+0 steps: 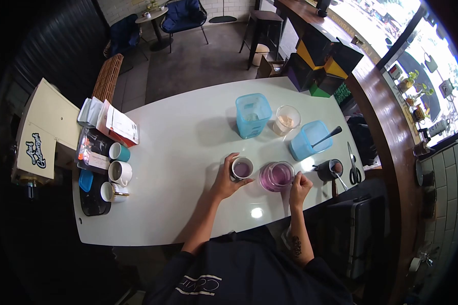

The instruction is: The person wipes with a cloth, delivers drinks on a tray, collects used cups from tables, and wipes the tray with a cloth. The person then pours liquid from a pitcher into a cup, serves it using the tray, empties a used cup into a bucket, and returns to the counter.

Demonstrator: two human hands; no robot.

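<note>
Near the middle of the white table (152, 203), my left hand (226, 180) is wrapped round a small cup (242, 168) with purple liquid in it. Just right of the cup stands a glass pitcher (276, 177) holding purple liquid. My right hand (301, 189) is closed at the pitcher's right side, where the handle is. Both vessels look upright and stand apart from each other. Behind them are a blue plastic container (252, 116), a clear cup with pale contents (286, 121) and a second blue container (309, 141) with a dark-handled utensil in it.
A dark cup (329, 170) with a spoon stands right of my right hand, beside black scissors (355, 169). Several mugs (120, 173) and papers (118, 123) line the left edge. Dark boxes (320, 61) sit at the back right. Stool and chairs stand beyond.
</note>
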